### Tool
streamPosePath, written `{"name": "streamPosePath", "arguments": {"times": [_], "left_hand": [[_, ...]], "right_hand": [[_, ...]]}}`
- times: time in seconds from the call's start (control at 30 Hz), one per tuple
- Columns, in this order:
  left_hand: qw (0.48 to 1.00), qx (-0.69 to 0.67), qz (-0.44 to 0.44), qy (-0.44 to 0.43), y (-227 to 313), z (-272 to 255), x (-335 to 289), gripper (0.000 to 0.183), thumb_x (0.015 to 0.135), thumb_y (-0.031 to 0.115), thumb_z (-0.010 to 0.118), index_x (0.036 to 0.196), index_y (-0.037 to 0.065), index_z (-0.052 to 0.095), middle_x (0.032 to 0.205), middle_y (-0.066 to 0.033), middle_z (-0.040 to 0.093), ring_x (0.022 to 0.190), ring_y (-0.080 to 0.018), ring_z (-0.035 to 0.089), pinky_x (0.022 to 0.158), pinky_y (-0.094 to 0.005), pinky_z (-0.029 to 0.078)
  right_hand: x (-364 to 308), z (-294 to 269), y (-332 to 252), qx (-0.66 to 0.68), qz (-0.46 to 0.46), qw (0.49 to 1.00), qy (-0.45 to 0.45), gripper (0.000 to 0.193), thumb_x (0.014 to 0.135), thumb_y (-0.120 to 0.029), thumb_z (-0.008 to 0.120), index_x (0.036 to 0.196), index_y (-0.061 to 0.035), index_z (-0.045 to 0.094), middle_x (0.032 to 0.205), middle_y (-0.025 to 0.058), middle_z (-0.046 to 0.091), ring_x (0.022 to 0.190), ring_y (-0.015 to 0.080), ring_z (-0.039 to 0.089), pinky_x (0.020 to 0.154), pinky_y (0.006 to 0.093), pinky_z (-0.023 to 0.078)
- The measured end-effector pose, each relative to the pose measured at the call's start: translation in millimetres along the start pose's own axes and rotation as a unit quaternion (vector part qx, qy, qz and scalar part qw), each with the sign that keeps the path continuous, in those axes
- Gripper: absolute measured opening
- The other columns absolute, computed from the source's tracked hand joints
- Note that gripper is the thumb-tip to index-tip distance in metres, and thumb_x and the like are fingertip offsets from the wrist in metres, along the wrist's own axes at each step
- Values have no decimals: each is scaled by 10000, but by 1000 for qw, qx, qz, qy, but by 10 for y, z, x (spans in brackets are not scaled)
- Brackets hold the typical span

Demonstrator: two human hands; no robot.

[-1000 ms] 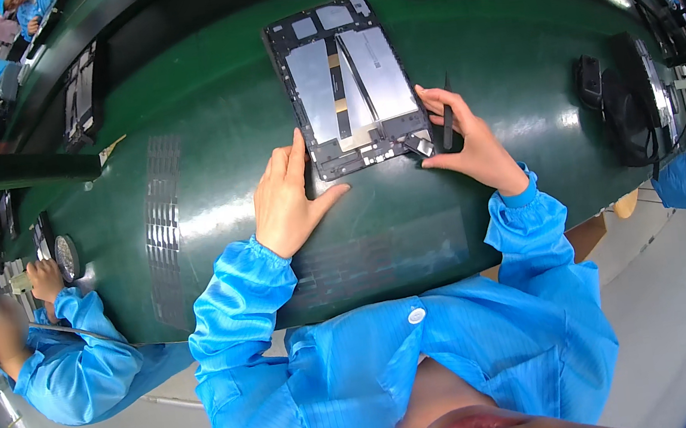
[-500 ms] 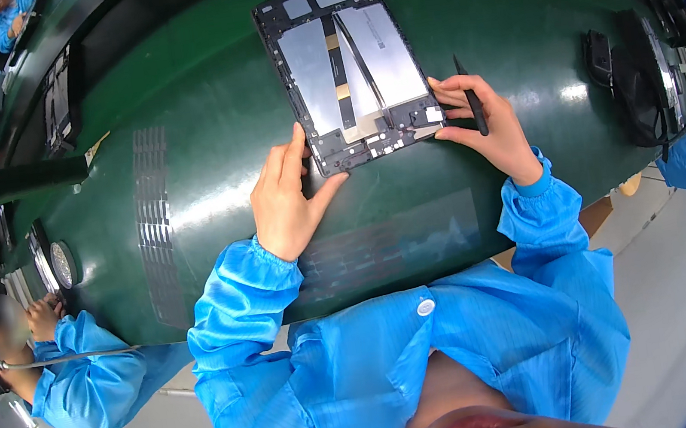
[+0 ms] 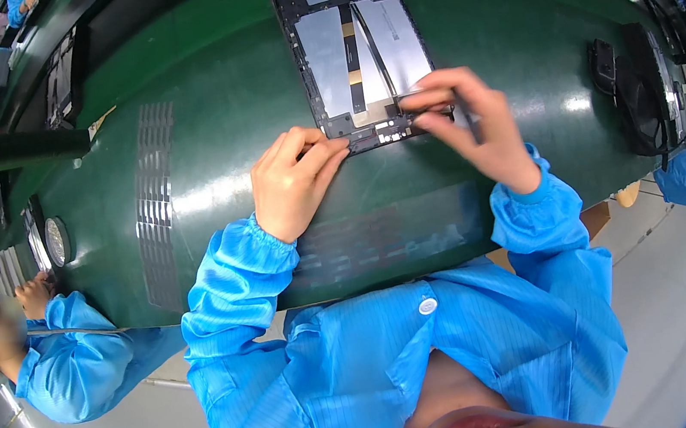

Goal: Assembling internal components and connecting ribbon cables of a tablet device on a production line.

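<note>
Right hand (image 3: 470, 124) pinches a thin dark tool (image 3: 461, 112) at the near right corner of the opened tablet (image 3: 356, 48), whose long axis runs away from the person, while the left hand (image 3: 295, 181), fingers loosely curled and empty, steadies the near left edge

A bright blue smock with a white button (image 3: 428, 306); gathered elastic cuffs (image 3: 265, 243) end both long sleeves, hands bare.

a: quick tally on the green belt (image 3: 227, 125)?
b: one opened tablet (image 3: 356, 48), two silver battery cells inside it.
a: hands?
b: two on it, left hand (image 3: 291, 182) and right hand (image 3: 470, 124). one co-worker (image 3: 58, 355) at far left.
</note>
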State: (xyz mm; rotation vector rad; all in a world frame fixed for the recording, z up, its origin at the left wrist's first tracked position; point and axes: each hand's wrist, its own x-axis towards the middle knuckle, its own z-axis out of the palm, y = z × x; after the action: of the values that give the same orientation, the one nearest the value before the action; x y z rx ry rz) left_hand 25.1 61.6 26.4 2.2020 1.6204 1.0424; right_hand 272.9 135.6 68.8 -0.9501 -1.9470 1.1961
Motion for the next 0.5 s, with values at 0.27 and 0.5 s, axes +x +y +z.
{"name": "streamPosePath", "arguments": {"times": [0.27,0.5], "left_hand": [[994,-102,1,26,-16,79,25,139,760,47,766,883,66,704,860,-61,707,767,-251,669,671,-342,547],[991,-125,33,33,88,103,-54,146,783,38,757,912,62,694,870,-69,704,636,-202,613,576,-314,501]], "right_hand": [[141,472,83,-27,-40,998,-51,286,840,25,700,1106,-3,600,938,113,692,913,218,701,795,314,533],[5,477,121,-56,-77,995,-30,305,804,25,724,1077,-18,596,930,104,690,889,224,693,782,322,533]]}}
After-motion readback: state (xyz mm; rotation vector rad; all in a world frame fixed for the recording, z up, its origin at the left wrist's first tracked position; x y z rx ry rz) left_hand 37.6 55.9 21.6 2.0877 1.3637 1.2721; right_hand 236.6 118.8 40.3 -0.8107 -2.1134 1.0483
